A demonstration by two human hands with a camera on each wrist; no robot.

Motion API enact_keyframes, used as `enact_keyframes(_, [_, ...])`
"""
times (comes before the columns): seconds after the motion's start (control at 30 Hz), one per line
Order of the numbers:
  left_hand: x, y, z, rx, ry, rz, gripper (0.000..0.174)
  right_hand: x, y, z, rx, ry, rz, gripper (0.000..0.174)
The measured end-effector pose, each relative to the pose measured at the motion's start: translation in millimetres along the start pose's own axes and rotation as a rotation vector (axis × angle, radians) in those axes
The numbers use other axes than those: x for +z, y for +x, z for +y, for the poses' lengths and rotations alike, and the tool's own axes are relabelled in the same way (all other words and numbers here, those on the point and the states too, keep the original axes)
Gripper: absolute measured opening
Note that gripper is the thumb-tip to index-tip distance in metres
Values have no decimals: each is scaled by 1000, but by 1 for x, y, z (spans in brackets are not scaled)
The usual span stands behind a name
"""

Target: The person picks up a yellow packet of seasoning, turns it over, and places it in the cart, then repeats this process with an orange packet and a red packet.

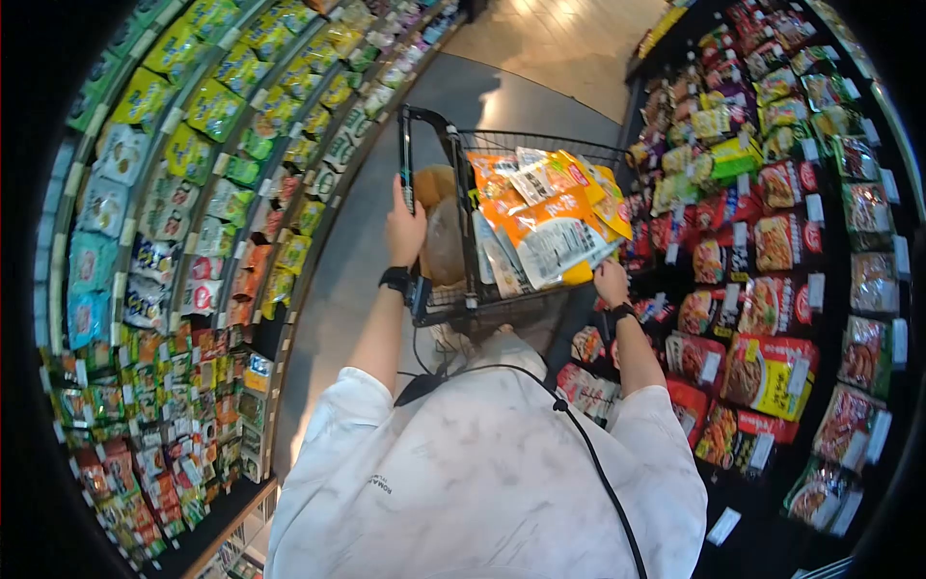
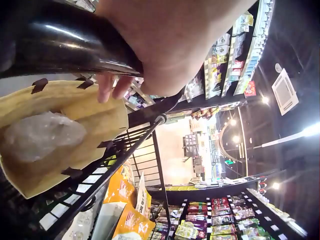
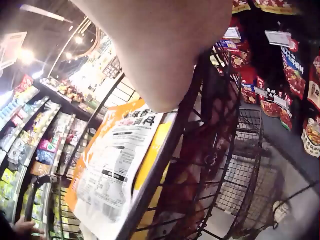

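Note:
My left hand (image 1: 405, 232) grips the black handle (image 2: 75, 42) of a shopping cart, its fingertips showing below the bar in the left wrist view. Over on the cart's right side, my right hand (image 1: 611, 283) holds the basket's black rim (image 3: 172, 155), close to the corner of an orange-and-white printed pouch (image 3: 112, 165); its fingers are mostly hidden in the right wrist view. Several orange, yellow and white food pouches (image 1: 555, 217) lie heaped in the wire basket. A brown paper bag (image 2: 95, 115) with a clear plastic-wrapped thing (image 2: 45, 135) inside stands nearer the handle.
Shelves of green and yellow packets (image 1: 207, 106) line the left side. On the right, a dark rack (image 1: 772, 241) carries red food pouches close beside the cart. Grey floor (image 1: 502, 96) runs ahead to lighter tiles (image 1: 550, 43). A black cable (image 1: 603, 454) crosses the person's white shirt.

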State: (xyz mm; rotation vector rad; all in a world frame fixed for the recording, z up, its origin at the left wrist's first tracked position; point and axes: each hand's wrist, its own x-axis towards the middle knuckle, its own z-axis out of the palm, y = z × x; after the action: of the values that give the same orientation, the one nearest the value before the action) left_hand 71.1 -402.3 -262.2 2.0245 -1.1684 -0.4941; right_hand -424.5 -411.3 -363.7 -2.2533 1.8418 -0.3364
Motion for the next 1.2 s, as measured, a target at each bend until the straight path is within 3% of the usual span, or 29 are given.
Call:
enact_keyframes(0.1, [1,14,1,35,-10,-27,67,1,6,7,-3,56,556,23])
enact_keyframes(0.17, [-1,20,5,8,-58,-62,67,-11,19,26,597,250,361,24])
enact_keyframes(0.2, [-1,23,9,-10,-81,-68,68,-7,24,30,689,488,572,21])
enact_keyframes(0.23, [2,26,9,-28,-101,-74,69,-16,27,46,686,832,371,12])
enact_keyframes(0.3, [7,35,7,-16,-73,-94,69,-13,45,53,865,981,413,12])
enact_keyframes(0.4, [8,44,16,-8,8,-95,69,15,75,84,872,1016,307,11])
enact_keyframes(0.43, [7,48,22,-18,-21,-113,69,23,88,92,976,1066,300,9])
enact_keyframes(0.5, [6,51,33,-50,-70,-152,68,41,106,110,1197,1155,268,23])
enact_keyframes(0.53, [7,53,39,-48,-51,-163,69,57,113,128,1268,1036,173,28])
enact_keyframes(0.63, [16,66,39,-25,153,-134,69,104,122,146,1282,820,197,29])
enact_keyframes(0.7, [24,74,34,-12,64,-148,69,94,113,127,1078,821,31,23])
enact_keyframes(0.77, [25,78,43,-28,-38,-169,70,183,107,175,1015,687,120,29])
enact_keyframes(0.9, [26,86,53,-76,-87,-235,72,107,110,119,1040,448,-80,34])
enact_keyframes(1.1, [34,93,59,-103,-89,-206,69,139,115,145,1009,514,-200,43])
enact_keyframes(1.2, [37,97,48,-88,-107,-215,70,166,111,156,1030,405,-49,46])
